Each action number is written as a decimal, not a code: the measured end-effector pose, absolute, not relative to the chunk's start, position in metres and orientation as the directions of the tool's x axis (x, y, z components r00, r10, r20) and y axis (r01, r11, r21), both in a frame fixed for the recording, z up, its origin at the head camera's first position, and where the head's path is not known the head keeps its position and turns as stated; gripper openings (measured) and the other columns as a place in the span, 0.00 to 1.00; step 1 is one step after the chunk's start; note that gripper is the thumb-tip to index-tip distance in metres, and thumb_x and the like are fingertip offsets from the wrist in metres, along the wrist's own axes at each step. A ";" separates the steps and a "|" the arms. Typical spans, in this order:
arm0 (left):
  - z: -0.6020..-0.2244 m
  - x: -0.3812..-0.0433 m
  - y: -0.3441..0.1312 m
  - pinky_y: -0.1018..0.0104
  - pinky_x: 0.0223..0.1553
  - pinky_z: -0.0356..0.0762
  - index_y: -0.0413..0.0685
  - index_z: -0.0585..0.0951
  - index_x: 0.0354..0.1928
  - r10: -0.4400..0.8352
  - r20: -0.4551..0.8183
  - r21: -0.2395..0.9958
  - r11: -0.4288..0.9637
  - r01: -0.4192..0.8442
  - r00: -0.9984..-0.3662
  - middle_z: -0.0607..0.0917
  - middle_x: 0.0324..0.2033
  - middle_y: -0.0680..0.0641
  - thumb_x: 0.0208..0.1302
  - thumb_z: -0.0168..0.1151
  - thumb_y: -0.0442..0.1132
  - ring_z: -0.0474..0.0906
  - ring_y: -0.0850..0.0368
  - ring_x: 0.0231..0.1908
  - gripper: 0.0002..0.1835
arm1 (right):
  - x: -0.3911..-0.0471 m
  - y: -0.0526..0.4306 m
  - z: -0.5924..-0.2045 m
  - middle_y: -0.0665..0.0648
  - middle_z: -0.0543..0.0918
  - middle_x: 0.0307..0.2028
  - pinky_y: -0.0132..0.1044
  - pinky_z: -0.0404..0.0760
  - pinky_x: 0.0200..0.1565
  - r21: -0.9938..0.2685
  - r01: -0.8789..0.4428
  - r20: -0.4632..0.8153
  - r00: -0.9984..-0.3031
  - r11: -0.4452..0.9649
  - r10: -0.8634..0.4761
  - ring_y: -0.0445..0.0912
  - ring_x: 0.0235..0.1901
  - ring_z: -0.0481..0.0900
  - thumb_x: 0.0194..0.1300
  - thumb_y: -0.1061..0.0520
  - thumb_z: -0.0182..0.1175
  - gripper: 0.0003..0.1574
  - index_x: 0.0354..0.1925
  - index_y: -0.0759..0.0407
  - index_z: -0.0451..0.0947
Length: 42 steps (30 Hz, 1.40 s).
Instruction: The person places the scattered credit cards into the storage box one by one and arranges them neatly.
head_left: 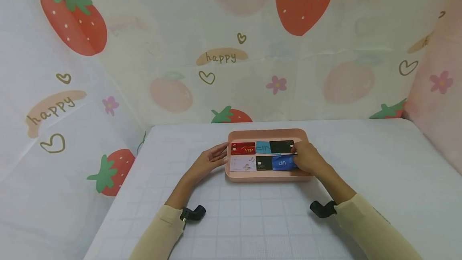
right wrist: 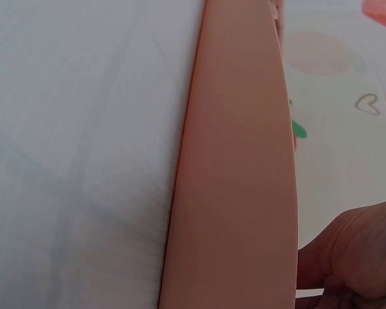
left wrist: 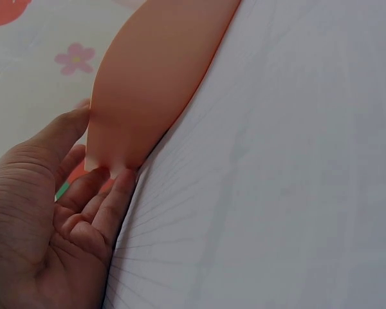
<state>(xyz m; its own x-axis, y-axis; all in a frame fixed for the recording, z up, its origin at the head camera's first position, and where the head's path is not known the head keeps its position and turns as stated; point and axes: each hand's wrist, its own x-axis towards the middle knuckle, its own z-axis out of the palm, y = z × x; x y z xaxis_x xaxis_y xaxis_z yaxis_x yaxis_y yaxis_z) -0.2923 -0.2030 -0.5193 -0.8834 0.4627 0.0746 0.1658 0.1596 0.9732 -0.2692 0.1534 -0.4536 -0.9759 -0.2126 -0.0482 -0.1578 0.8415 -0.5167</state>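
A shallow pink tray (head_left: 268,179) lies on the white table and holds two rows of cards. Along the back row are a red VIP card (head_left: 243,148), a teal card (head_left: 262,147) and a black card (head_left: 280,146). In front of them lie a white card (head_left: 242,163), a black VIP card (head_left: 264,163) and a slightly tilted blue VIP card (head_left: 283,163). My left hand (head_left: 206,165) rests its fingertips against the tray's left end. Over the right end, my right hand (head_left: 307,157) holds the blue card's right edge, fingers curled; its fingertips are partly hidden behind the tray wall in the right wrist view.
A white cloth with a faint grid covers the table (head_left: 245,220). Behind it hangs a strawberry-patterned curtain (head_left: 173,23), which also closes off the left and right sides. Both wrists wear a black camera mount, the left one (head_left: 193,213) close above the cloth.
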 end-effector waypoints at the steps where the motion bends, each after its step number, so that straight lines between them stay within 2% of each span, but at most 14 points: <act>1: -0.519 -0.292 -0.203 0.61 0.67 0.69 0.51 0.65 0.76 0.463 0.075 0.973 0.160 0.167 -0.883 0.67 0.74 0.47 0.72 0.64 0.38 0.67 0.50 0.71 0.34 | -0.269 0.153 -0.454 0.73 0.83 0.48 0.57 0.82 0.51 -0.517 -0.155 -0.050 -0.977 0.842 -0.210 0.59 0.46 0.81 0.63 0.72 0.55 0.16 0.48 0.78 0.79; 9: -0.520 -0.293 -0.205 0.60 0.68 0.68 0.48 0.63 0.77 0.455 0.071 0.969 0.179 0.170 -0.888 0.66 0.75 0.46 0.73 0.63 0.37 0.66 0.48 0.72 0.34 | -0.271 0.148 -0.452 0.71 0.84 0.46 0.55 0.81 0.49 -0.492 -0.139 -0.061 -0.979 0.859 -0.193 0.56 0.41 0.79 0.61 0.74 0.52 0.16 0.47 0.78 0.78; 15: -0.508 -0.287 -0.203 0.59 0.68 0.67 0.40 0.61 0.77 0.464 0.062 0.972 0.173 0.158 -0.884 0.63 0.75 0.40 0.72 0.61 0.33 0.64 0.44 0.72 0.35 | -0.269 0.145 -0.454 0.69 0.84 0.43 0.52 0.82 0.46 -0.433 -0.138 -0.060 -0.982 0.891 -0.182 0.54 0.37 0.78 0.64 0.73 0.54 0.13 0.47 0.77 0.77; 18: -0.501 -0.282 -0.200 0.59 0.68 0.67 0.37 0.60 0.77 0.469 0.060 0.973 0.171 0.158 -0.881 0.63 0.75 0.38 0.72 0.61 0.31 0.64 0.42 0.72 0.35 | -0.267 0.145 -0.454 0.70 0.83 0.43 0.51 0.83 0.45 -0.414 -0.136 -0.056 -0.983 0.900 -0.174 0.54 0.37 0.78 0.66 0.72 0.55 0.13 0.48 0.78 0.77; 22: -0.507 -0.286 -0.201 0.59 0.68 0.67 0.39 0.61 0.77 0.471 0.061 0.972 0.172 0.160 -0.880 0.63 0.75 0.40 0.72 0.61 0.32 0.64 0.43 0.72 0.35 | -0.265 0.145 -0.454 0.71 0.83 0.44 0.54 0.83 0.49 -0.403 -0.133 -0.050 -0.985 0.906 -0.167 0.55 0.41 0.80 0.66 0.72 0.56 0.15 0.50 0.78 0.77; 27: -0.519 -0.295 -0.205 0.61 0.68 0.68 0.46 0.63 0.77 0.466 0.074 0.969 0.174 0.173 -0.882 0.65 0.75 0.45 0.73 0.62 0.35 0.65 0.47 0.72 0.34 | -0.264 0.143 -0.454 0.70 0.83 0.49 0.55 0.83 0.51 -0.472 -0.132 -0.038 -0.985 0.872 -0.169 0.55 0.43 0.81 0.68 0.69 0.56 0.17 0.54 0.75 0.78; 33: -0.521 -0.298 -0.210 0.59 0.69 0.67 0.50 0.65 0.77 0.472 0.064 0.963 0.201 0.178 -0.879 0.67 0.74 0.48 0.73 0.62 0.40 0.66 0.51 0.72 0.33 | -0.262 0.141 -0.458 0.67 0.85 0.48 0.57 0.82 0.52 -0.552 -0.231 0.044 -0.968 0.801 -0.249 0.55 0.43 0.82 0.73 0.65 0.55 0.14 0.51 0.70 0.82; 38: -0.519 -0.301 -0.213 0.58 0.68 0.69 0.52 0.65 0.77 0.461 0.055 0.961 0.216 0.172 -0.886 0.69 0.73 0.49 0.75 0.60 0.43 0.64 0.54 0.73 0.31 | -0.268 0.143 -0.458 0.63 0.86 0.42 0.50 0.84 0.45 -0.580 -0.323 0.125 -0.942 0.748 -0.311 0.52 0.38 0.81 0.75 0.62 0.56 0.12 0.48 0.68 0.83; 42: -0.516 -0.301 -0.216 0.56 0.65 0.73 0.53 0.61 0.79 0.458 0.020 0.976 0.183 0.116 -0.889 0.67 0.74 0.45 0.77 0.56 0.41 0.64 0.50 0.73 0.32 | -0.270 0.148 -0.458 0.64 0.85 0.42 0.42 0.84 0.35 -0.696 -0.299 0.095 -0.940 0.653 -0.329 0.50 0.32 0.82 0.77 0.60 0.55 0.15 0.53 0.69 0.80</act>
<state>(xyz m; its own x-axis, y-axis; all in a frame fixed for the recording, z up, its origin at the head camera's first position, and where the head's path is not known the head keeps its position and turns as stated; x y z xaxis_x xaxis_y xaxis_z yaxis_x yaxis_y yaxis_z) -0.3008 -0.2160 -0.5158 -0.8886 0.4582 0.0198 0.1162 0.1831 0.9762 -0.2696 0.1479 -0.4583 -0.9396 -0.3289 0.0949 -0.2988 0.6528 -0.6961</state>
